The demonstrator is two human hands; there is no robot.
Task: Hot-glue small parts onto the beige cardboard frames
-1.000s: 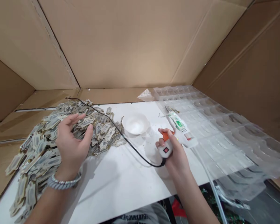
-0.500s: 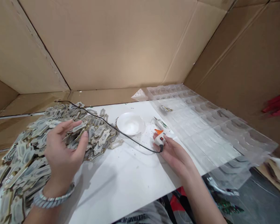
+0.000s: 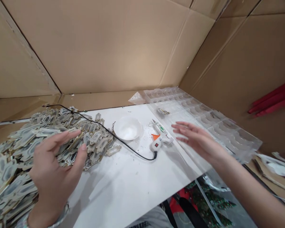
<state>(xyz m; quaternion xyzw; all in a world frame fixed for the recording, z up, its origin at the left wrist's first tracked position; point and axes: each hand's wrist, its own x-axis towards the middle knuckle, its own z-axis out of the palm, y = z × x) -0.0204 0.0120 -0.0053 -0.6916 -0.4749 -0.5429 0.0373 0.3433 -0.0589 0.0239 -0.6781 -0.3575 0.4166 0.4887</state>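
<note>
My left hand [image 3: 58,161] hovers over the right part of a heap of flat, frame-shaped pieces [image 3: 96,136], greyish with gold edges. Its thumb and fingers are apart, with nothing visible between them. A small white hot glue gun [image 3: 156,145] with an orange trigger lies on the white tabletop [image 3: 123,186]. To the right of it is my right hand [image 3: 196,139], fingers stretched out and holding nothing, above a clear plastic sheet of moulded compartments [image 3: 192,106]. The glue gun's black cord [image 3: 130,145] runs left across the table and over the heap.
A white bowl [image 3: 117,125] stands mid-table, just behind the cord. Small metallic pieces [image 3: 163,111] lie on the clear plastic. A small clear bag [image 3: 136,98] rests at the back edge. Cardboard walls [image 3: 114,47] enclose the table. Red cloth [image 3: 273,98] hangs at the right.
My right hand has let go of the glue gun, which now lies on the table, and has moved right with its fingers opened. The left hand keeps its pose. The view has shifted slightly.
</note>
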